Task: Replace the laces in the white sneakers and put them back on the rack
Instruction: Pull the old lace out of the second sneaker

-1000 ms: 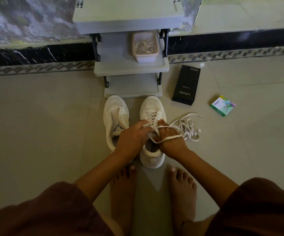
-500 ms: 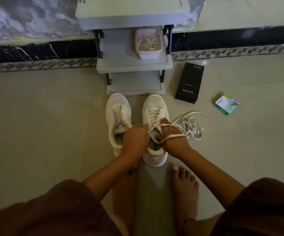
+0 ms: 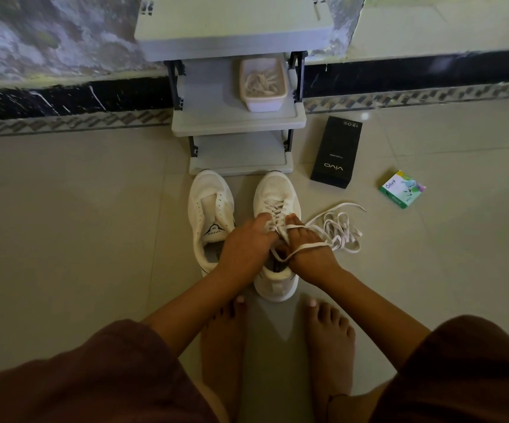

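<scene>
Two white sneakers stand side by side on the floor before the grey rack (image 3: 235, 120). The left sneaker (image 3: 210, 209) has bare eyelets and no lace. The right sneaker (image 3: 277, 196) is partly laced. My left hand (image 3: 245, 247) lies over its opening, fingers curled at the lace crossings. My right hand (image 3: 306, 248) pinches the white lace (image 3: 308, 246) at the upper eyelets, with a loop running across its back. A loose white lace (image 3: 341, 230) lies tangled on the floor to the right.
A pale tub (image 3: 264, 83) holding laces sits on the rack's middle shelf. A black phone box (image 3: 335, 151) and a small green box (image 3: 401, 189) lie on the tiled floor at right. My bare feet (image 3: 329, 337) stand just behind the sneakers.
Both hands stay at the right sneaker's laces with only small finger shifts. The view has moved slightly closer and tilted.
</scene>
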A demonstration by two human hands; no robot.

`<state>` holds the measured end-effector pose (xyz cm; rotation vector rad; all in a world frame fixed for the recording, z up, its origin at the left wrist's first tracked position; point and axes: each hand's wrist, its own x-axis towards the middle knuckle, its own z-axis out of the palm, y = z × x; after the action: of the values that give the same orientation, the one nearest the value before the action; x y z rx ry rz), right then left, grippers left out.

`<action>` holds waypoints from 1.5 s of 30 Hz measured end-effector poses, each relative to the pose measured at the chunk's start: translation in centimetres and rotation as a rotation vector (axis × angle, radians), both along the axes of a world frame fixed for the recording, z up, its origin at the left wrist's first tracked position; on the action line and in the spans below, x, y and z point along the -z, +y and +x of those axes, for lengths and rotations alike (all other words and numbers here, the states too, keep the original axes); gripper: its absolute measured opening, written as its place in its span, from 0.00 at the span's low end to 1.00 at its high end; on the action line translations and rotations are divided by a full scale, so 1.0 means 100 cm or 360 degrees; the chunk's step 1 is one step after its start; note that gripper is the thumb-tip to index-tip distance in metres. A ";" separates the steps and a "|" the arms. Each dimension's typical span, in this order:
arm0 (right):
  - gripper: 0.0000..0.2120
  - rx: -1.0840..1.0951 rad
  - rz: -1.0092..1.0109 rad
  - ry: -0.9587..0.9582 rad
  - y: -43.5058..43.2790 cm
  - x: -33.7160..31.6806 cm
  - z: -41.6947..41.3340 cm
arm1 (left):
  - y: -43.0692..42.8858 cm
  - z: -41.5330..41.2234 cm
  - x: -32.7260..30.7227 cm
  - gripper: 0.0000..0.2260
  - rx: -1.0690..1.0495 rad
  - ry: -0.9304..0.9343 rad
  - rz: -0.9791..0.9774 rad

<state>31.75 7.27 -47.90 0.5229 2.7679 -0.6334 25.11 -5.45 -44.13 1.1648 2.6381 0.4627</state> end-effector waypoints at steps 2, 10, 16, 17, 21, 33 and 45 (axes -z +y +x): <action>0.35 0.0005 0.0011 0.0013 0.001 0.000 0.000 | 0.002 0.000 0.005 0.12 0.0178 0.0255 -0.0015; 0.29 -0.0130 0.0036 0.0052 0.000 -0.009 0.001 | 0.005 -0.004 -0.026 0.03 0.0016 -0.0668 0.0525; 0.32 -0.0105 -0.0017 0.0089 0.006 -0.017 0.008 | 0.017 -0.033 -0.064 0.09 -0.0871 -0.1410 0.1431; 0.32 -0.0107 0.0023 0.0099 0.007 -0.019 0.007 | 0.015 -0.037 -0.063 0.13 -0.0903 -0.1353 0.1391; 0.26 -0.0079 0.0180 0.0209 0.013 -0.025 0.003 | 0.001 -0.037 -0.037 0.23 -0.0548 -0.0920 0.0643; 0.14 -0.0482 0.0301 0.0305 0.016 -0.037 -0.005 | 0.002 -0.036 -0.010 0.25 0.0160 -0.0539 -0.0159; 0.10 -0.0338 0.0790 0.0694 -0.002 -0.045 -0.015 | 0.000 -0.035 -0.012 0.23 0.0080 -0.0564 -0.0100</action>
<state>30.26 7.07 -43.43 0.1836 3.3469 0.0047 21.66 -5.44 -42.97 1.0208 2.2987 0.5192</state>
